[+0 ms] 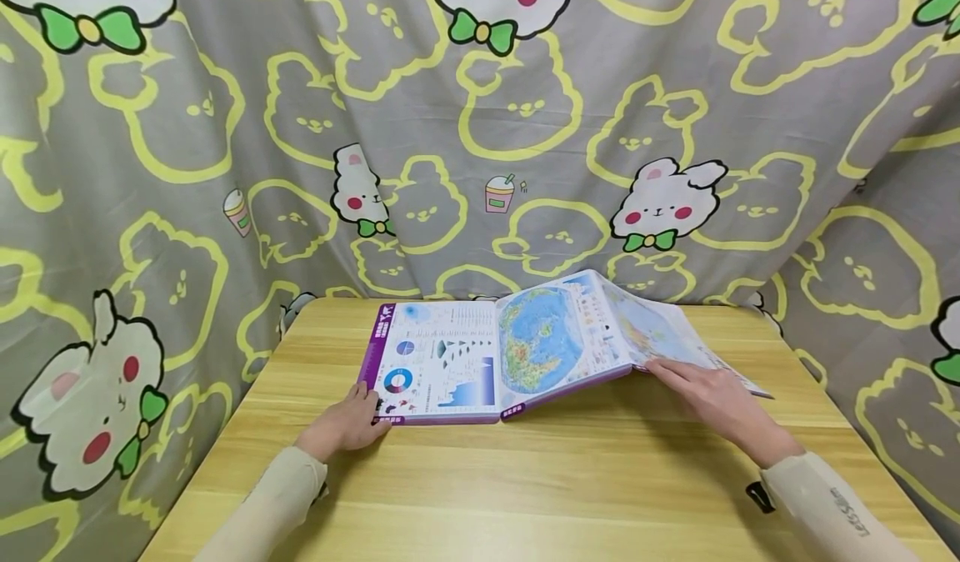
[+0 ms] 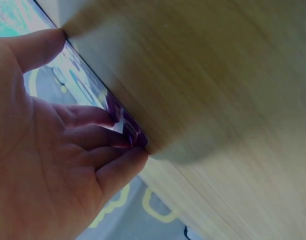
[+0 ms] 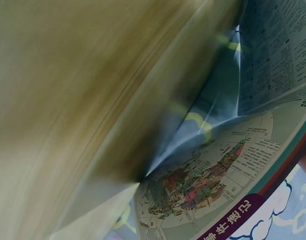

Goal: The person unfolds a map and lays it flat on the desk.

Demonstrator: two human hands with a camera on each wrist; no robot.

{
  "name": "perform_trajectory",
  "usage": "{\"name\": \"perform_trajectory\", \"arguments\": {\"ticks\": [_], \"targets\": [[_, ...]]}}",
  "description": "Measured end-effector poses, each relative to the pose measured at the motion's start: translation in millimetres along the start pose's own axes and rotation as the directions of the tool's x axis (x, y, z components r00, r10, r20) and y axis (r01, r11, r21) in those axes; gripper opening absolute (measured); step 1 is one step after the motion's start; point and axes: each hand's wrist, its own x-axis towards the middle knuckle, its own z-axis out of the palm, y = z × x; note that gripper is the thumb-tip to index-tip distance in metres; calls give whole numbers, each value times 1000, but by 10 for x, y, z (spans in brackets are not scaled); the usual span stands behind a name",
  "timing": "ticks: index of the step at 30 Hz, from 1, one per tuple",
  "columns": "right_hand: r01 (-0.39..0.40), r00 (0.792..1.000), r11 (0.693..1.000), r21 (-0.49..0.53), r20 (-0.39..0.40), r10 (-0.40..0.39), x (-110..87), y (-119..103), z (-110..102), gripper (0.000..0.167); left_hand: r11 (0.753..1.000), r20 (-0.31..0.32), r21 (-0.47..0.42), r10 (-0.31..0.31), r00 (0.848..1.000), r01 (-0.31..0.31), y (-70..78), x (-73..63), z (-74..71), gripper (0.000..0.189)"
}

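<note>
A purple-edged folding map [image 1: 450, 362] with charts and world maps lies partly unfolded on the table. Its left panel is flat, while the panels to the right rise into a ridge. My left hand [image 1: 347, 424] rests at the lower left corner. In the left wrist view, thumb and fingertips touch the map's edge [image 2: 88, 70]. On the right, my right hand [image 1: 712, 399] holds the lower edge of the raised panels. From the right wrist view, the underside [image 3: 192, 185] shows another coloured map and printed text; most of that hand is out of sight.
The wooden table [image 1: 465, 495] extends in front of the map. A grey curtain [image 1: 420, 112] with yellow outlines and white rabbits hangs behind the table and along both sides.
</note>
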Motion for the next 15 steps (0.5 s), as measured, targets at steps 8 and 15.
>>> {"name": "perform_trajectory", "arguments": {"ticks": [8,15], "targets": [[-12,999,1000,1,43,12,-128,26,26,55,1000,17,6,-14,1000,13,-9,14,10,70],[22,995,1000,-6,94,-21,-224,51,69,49,1000,12,7,-11,1000,11,-8,7,7,70]]}}
